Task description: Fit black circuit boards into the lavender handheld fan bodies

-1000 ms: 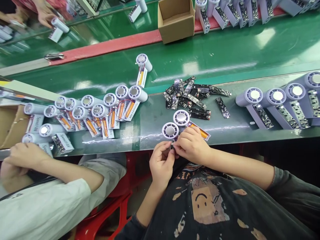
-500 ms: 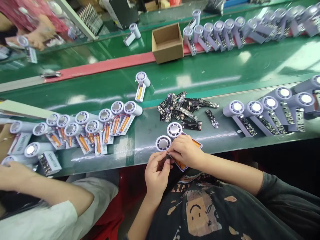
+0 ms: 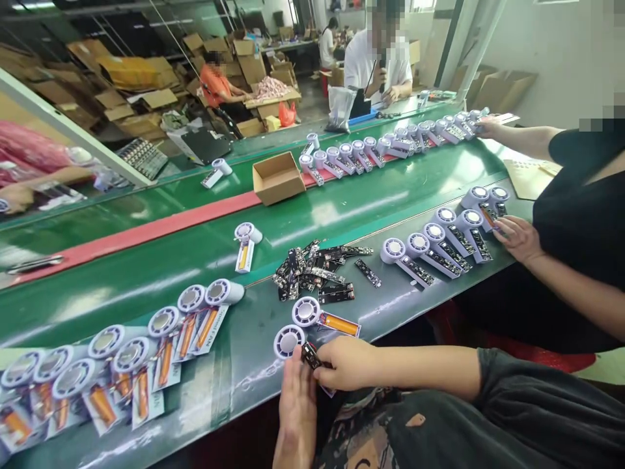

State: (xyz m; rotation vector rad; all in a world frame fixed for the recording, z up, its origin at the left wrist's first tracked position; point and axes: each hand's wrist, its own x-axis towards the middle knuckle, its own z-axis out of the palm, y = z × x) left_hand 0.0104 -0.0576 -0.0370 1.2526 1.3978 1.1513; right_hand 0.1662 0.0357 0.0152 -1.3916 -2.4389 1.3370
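A black circuit board [image 3: 310, 355] is pinched in my right hand [image 3: 342, 365], whose fingers curl over the lower part of a lavender fan [image 3: 289, 341]. My left hand [image 3: 295, 407] stands upright just left of it, fingers stretched out, its tips at the rim of the fan head. The fan's handle is mostly hidden by my hands. Just beyond lies a second fan [image 3: 306, 312] with an orange battery [image 3: 339, 324] in its open handle. Behind them is a loose pile of circuit boards [image 3: 312, 270], with a single board [image 3: 368, 273] to its right.
Open fans with batteries [image 3: 131, 355] crowd the left bench; one [image 3: 244, 255] lies farther back. Fans with boards [image 3: 434, 244] line the right side, where a person's hand [image 3: 520, 240] touches one. A cardboard box [image 3: 278, 179] and more fans [image 3: 346, 156] stand beyond.
The view has tilted up and turned right, showing more of the room and a person at right. My left hand has straightened its fingers; the circuit board now shows in my right hand.
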